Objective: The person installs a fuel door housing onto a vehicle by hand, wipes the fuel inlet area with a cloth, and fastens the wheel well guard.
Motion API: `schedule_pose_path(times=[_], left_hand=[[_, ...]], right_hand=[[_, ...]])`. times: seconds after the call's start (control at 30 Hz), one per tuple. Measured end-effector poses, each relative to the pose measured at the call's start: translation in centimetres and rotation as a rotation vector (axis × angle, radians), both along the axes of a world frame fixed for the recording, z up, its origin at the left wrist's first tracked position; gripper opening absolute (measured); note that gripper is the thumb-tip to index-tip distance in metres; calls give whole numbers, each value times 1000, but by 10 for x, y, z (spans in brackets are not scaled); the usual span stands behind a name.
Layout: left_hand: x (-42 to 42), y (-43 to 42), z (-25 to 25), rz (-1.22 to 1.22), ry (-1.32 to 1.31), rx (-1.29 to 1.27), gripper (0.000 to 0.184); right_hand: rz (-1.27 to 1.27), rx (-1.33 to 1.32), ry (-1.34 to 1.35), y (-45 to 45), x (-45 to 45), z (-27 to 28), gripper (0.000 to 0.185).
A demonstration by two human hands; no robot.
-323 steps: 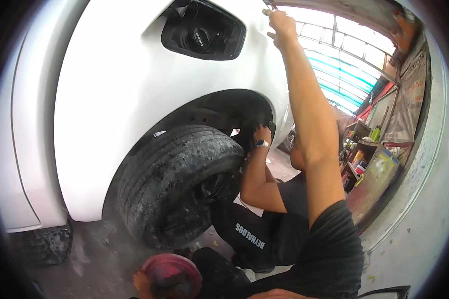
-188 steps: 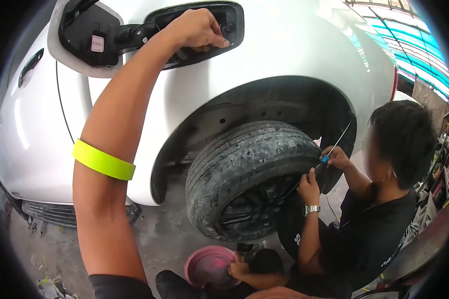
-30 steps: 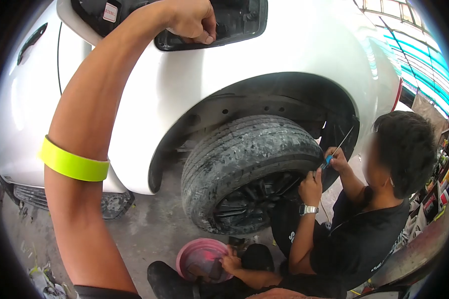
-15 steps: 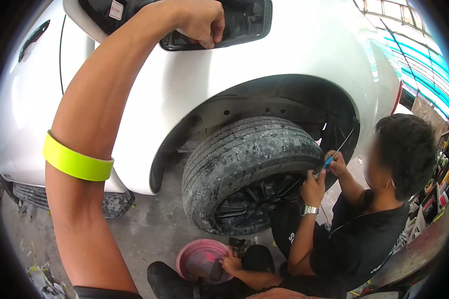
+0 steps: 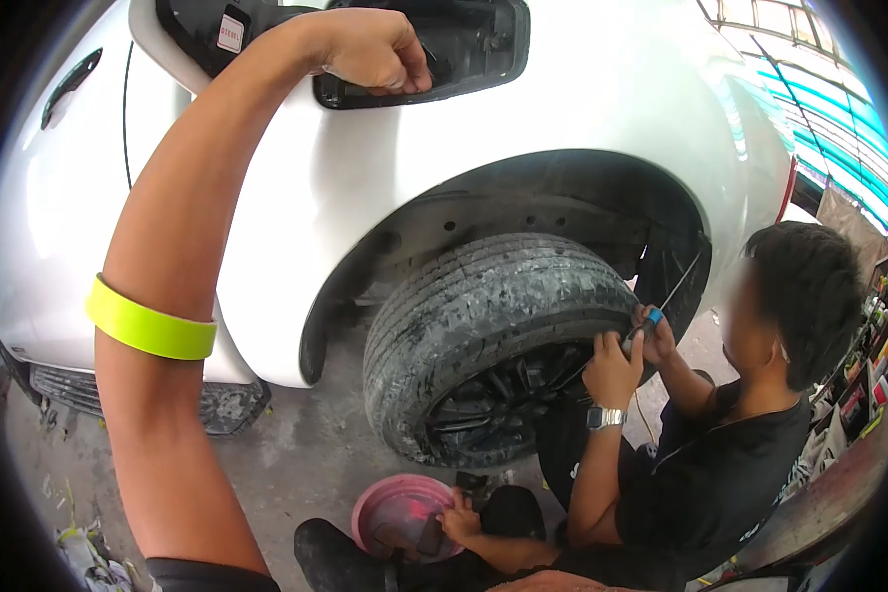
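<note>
My left hand (image 5: 380, 54) is at the lower edge of the black fuel filler recess (image 5: 479, 44) in a white vehicle's side panel (image 5: 582, 99). Its fingers are curled and pressed together; whatever they hold, if anything, is hidden. A yellow-green band (image 5: 153, 321) circles my left forearm. Low in the view, my right hand (image 5: 459, 521) is closed at the right rim of a pink basin (image 5: 370, 503). Cloudy liquid and dark flat pieces (image 5: 429, 539) are inside the basin, close to my fingers. The open filler flap (image 5: 192, 35) bears a "DIESEL" label.
A dusty wheel (image 5: 483, 296) sits below the wheel arch. To its right, a person (image 5: 750, 454) in black holds a thin rod-like tool (image 5: 679, 284) with a blue part near the tyre. Cluttered shelves (image 5: 849, 405) line the far right; a side step (image 5: 232, 407) is at left.
My left hand has shifted slightly down and right along the recess edge, fingers still curled. The other person's hands and tool have moved a little. My right hand stays at the basin.
</note>
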State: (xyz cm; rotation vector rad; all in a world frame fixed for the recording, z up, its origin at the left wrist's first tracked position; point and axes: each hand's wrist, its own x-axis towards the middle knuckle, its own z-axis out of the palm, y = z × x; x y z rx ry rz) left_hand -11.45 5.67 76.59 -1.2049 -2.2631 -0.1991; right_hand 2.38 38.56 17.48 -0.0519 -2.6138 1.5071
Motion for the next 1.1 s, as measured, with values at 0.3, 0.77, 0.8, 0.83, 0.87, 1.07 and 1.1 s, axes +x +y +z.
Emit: schedule_pose_path(times=[0.3, 0.77, 0.8, 0.83, 0.87, 1.07, 1.1], left_hand=[[24, 17, 3, 190, -47, -25, 24], [31, 16, 9, 211, -57, -147, 43], [29, 14, 8, 213, -60, -146, 43], [26, 10, 5, 163, -52, -132, 39], [23, 8, 4, 112, -44, -120, 35], [31, 20, 4, 256, 1, -89, 25], [32, 21, 3, 255, 0, -90, 25]], right_hand=[[135, 734, -139, -131, 65, -171, 34], [148, 704, -196, -129, 66, -165, 34], [154, 707, -211, -129, 66, -165, 34], [160, 709, -225, -129, 65, -166, 35], [163, 710, -225, -129, 66, -167, 35], [152, 722, -225, -131, 65, -161, 37], [155, 721, -221, -131, 65, -161, 37]])
